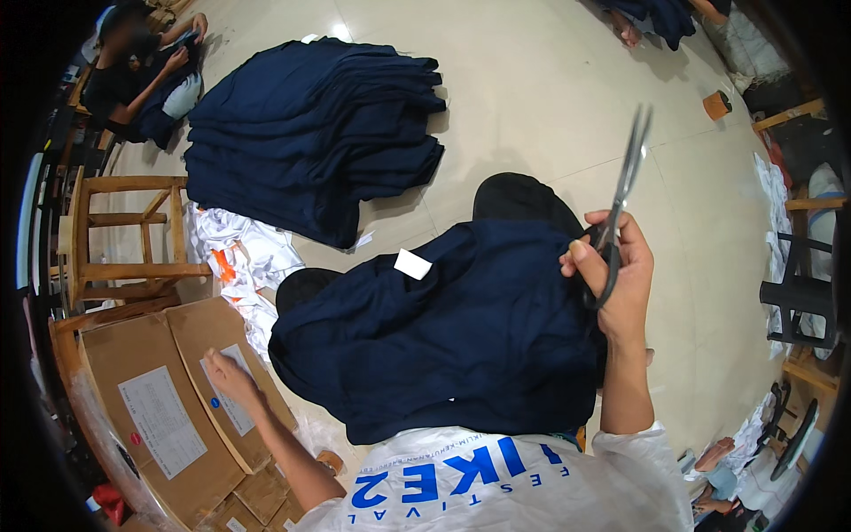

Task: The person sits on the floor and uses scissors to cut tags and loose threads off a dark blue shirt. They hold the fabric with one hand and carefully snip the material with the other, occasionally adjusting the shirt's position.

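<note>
A navy fabric garment (452,346) lies spread over my lap, across both black-clad knees. A white tag (412,264) rests on it near its neckline. In my right hand (625,272) is a pair of scissors (628,173) with dark handles, its blades pointing up and away from me. The thumb and fingertips of that hand come close to the garment's right edge; whether they pinch the cloth is unclear. Off to the left, my left hand (231,380) hovers over a cardboard box (219,319), its fingers curled. Anything inside those fingers is hidden.
A pile of navy garments (306,133) lies on the tiled floor ahead. White cloth scraps (252,259) sit beside a wooden stool (139,266). Another person (133,86) handles dark cloth at upper left; more people's limbs show at the right. A brown roll (716,105) stands far right.
</note>
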Tool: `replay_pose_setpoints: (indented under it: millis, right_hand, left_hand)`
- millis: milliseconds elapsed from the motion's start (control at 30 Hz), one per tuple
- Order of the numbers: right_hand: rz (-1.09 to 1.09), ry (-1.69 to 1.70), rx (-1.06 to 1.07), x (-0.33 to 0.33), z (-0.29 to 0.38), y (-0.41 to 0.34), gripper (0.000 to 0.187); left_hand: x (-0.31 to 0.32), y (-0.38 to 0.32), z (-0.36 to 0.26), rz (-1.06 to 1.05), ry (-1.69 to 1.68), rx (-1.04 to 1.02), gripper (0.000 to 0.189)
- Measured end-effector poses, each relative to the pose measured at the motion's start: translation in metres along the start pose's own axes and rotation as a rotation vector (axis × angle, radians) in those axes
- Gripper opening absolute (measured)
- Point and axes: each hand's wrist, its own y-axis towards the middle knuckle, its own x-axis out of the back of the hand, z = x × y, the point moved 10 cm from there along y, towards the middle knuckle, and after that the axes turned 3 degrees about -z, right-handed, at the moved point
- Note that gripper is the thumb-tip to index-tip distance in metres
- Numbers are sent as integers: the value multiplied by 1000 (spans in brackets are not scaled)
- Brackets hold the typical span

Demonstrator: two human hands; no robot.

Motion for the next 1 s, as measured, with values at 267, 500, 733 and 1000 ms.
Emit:
replay_pose_setpoints:
  millis: [267, 500, 733, 1000]
  right_hand:
    - [205, -452, 100, -59, -18, 57, 51]
    - [623, -533, 105, -106, -61, 55, 50]
    - [365, -408, 203, -53, -19, 22, 46]
    - [320, -436, 203, -26, -35, 11, 52]
  left_hand:
    - [-110, -69, -153, 590, -169, -59, 32]
    - [-250, -192, -280, 1368, -250, -587, 41]
    - [-189, -179, -298, 1104, -94, -741, 28]
    - [-135, -147, -274, 904, -166, -765, 25]
